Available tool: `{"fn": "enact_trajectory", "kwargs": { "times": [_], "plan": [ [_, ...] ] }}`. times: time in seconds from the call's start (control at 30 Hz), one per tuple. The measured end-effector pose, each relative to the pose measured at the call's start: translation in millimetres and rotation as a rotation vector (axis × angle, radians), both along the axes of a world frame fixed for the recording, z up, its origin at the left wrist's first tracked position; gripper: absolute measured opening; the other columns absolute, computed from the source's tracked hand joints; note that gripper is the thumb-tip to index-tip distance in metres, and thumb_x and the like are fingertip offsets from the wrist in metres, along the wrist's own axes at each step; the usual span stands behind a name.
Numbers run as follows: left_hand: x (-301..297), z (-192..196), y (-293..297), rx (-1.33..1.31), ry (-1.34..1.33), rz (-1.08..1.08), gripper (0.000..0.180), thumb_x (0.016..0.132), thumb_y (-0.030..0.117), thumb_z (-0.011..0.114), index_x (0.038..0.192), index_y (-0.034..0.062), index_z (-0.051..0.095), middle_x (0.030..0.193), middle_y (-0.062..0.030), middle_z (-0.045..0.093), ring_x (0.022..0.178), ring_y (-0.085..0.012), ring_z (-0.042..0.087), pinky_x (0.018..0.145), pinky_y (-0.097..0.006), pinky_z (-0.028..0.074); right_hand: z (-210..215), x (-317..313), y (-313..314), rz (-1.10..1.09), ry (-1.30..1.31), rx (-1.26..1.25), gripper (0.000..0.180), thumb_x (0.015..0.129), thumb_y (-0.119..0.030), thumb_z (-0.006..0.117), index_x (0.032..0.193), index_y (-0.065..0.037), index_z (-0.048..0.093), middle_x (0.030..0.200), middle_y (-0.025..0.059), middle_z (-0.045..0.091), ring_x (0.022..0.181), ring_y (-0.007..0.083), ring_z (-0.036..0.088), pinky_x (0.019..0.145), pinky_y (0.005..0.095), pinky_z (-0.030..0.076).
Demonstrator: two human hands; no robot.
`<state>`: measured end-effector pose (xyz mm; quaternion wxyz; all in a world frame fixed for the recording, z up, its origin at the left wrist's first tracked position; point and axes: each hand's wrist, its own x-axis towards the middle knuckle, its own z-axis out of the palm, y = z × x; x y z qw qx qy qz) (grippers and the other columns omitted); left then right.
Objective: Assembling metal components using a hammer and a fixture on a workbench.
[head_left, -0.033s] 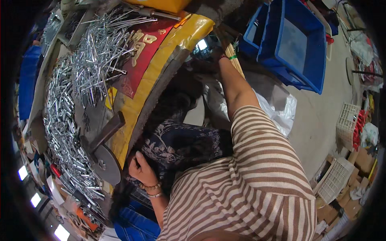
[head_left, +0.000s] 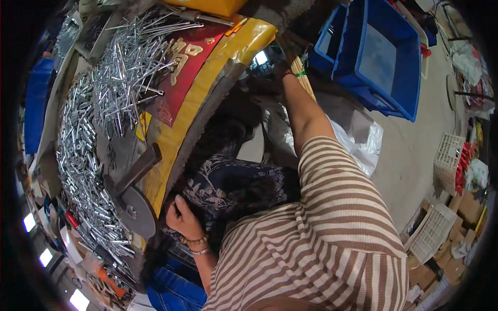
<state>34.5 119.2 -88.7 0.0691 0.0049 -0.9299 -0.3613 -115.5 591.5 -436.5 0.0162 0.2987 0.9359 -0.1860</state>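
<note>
My left hand (head_left: 184,220), with a bead bracelet and a metal band at the wrist, rests by the near edge of the workbench (head_left: 176,137). Its fingers are curled and the thumb points up; whatever they hold, if anything, is hidden. Close by stands a grey disc (head_left: 137,212) with a dark bar. My right arm reaches far forward, and my right hand (head_left: 271,83) is in deep shadow below the bench, so its fingers do not show. Beside that wrist are thin pale sticks (head_left: 303,78) bound with a green band. Long metal rods (head_left: 122,78) and short metal sleeves (head_left: 85,171) lie heaped on the bench.
Blue plastic crates (head_left: 386,57) stand at the far right, near a silvery plastic sheet (head_left: 363,140). White baskets (head_left: 430,233) and cardboard pieces (head_left: 469,210) are along the right side. A red sheet (head_left: 189,72) covers part of the bench.
</note>
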Motion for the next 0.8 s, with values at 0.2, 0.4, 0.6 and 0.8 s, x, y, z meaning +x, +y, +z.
{"fn": "enact_trajectory", "kwargs": {
  "times": [0.2,0.4,0.6,0.8],
  "plan": [
    [-0.4,0.2,-0.4,0.009,-0.010,0.012,0.032,0.101,0.021,0.065,0.082,-0.0058,0.064,0.067,-0.0039,0.056,0.064,-0.0125,0.045,0.059,-0.031,0.039,-3.0,-4.1,-2.8,0.008,-0.029,0.010,0.054,0.092,-0.038,0.064,0.137,-0.009,0.061,0.143,0.0180,0.058,0.136,0.0366,0.051,0.116,0.0446,0.039],
    [0.8,0.7,-0.8,0.046,-0.026,0.013,0.033,0.100,0.022,0.066,0.085,-0.0066,0.067,0.067,-0.0041,0.057,0.064,-0.0119,0.046,0.059,-0.031,0.040,-0.3,-9.0,-6.8,0.016,-0.050,0.026,0.053,0.093,-0.038,0.063,0.138,-0.009,0.061,0.144,0.0179,0.058,0.136,0.0365,0.051,0.116,0.0445,0.039],
    [-14.1,-11.2,17.2,0.124,-0.076,-0.043,0.031,0.100,0.020,0.066,0.087,-0.0073,0.068,0.069,-0.0058,0.061,0.066,-0.0130,0.049,0.062,-0.032,0.043,19.8,18.8,38.8,0.318,0.282,0.275,0.048,0.091,-0.033,0.065,0.134,-0.010,0.064,0.140,0.0171,0.061,0.132,0.0377,0.055,0.114,0.0465,0.041],
    [-13.4,-13.5,1.7,0.151,0.048,-0.023,0.023,0.097,0.015,0.069,0.089,-0.0070,0.068,0.077,-0.0102,0.067,0.072,-0.0147,0.056,0.072,-0.033,0.050,94.0,17.5,-34.3,0.439,0.032,0.096,0.068,0.098,-0.059,0.048,0.140,-0.006,0.057,0.146,0.0211,0.053,0.134,0.0385,0.051,0.113,0.0491,0.040]
  ]
}}
